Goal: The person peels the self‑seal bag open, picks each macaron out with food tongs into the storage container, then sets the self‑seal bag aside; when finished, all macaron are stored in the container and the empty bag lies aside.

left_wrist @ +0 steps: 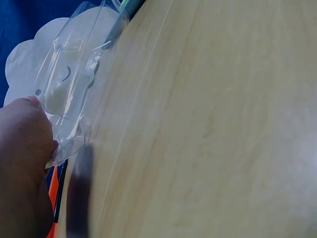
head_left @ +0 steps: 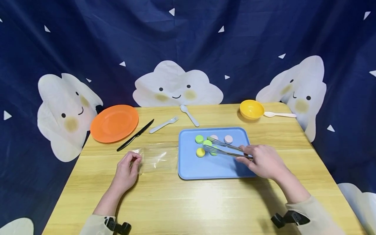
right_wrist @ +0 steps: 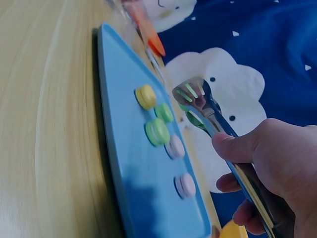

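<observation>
My left hand (head_left: pixel 127 171) pinches the edge of a clear plastic bag (head_left: pixel 160 158) at its left end; the left wrist view shows the bag (left_wrist: pixel 74 84) raised beside my fingers. My right hand (head_left: pixel 265 161) grips metal tongs (head_left: pixel 229 152) over the blue tray (head_left: pixel 188 169). Between the tongs' slotted heads a green macaron (head_left: pixel 207 143) shows, seen partly through the slots in the right wrist view. On the tray lie a yellow macaron (right_wrist: pixel 146 96), two green macarons (right_wrist: pixel 157 131) and two pale pink macarons (right_wrist: pixel 185 185).
Left of the bag are an orange plate (head_left: pixel 114 124) and a black knife (head_left: pixel 135 134). A pale fork (head_left: pixel 164 125) and a pale spoon (head_left: pixel 189 116) lie behind it. At the back right stands a yellow bowl (head_left: pixel 252 110) beside a white spoon (head_left: pixel 280 114). A cloud-patterned curtain (head_left: pixel 199 39) hangs behind.
</observation>
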A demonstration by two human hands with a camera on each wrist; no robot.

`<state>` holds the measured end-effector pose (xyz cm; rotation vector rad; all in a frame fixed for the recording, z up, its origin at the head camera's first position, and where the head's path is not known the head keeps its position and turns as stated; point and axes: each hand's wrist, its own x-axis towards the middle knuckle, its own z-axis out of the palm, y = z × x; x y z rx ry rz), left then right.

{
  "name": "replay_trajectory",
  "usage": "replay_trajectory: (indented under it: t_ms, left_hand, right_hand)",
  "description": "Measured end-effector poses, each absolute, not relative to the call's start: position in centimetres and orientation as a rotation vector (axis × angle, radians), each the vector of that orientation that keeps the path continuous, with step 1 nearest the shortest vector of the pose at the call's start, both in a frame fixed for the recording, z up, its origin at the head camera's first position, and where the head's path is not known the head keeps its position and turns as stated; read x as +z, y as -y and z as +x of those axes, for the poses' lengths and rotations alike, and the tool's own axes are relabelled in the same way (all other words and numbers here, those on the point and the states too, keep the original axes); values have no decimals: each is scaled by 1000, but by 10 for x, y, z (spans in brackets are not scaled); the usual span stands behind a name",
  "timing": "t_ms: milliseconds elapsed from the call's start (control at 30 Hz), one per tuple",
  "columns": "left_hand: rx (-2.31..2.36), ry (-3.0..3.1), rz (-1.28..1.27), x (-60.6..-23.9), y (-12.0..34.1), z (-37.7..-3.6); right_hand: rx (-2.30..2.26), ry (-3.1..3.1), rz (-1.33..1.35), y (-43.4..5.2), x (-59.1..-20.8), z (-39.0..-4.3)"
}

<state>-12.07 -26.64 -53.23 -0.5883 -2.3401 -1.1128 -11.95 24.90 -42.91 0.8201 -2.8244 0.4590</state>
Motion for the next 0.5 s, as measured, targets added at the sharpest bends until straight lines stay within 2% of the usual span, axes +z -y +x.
replay_trajectory:
  t_ms: [500]
  left_hand:
    - [-1106,2351,-592,-532,265,-121]
  right_hand:
    - [472,2856,622,-295,-441,-99]
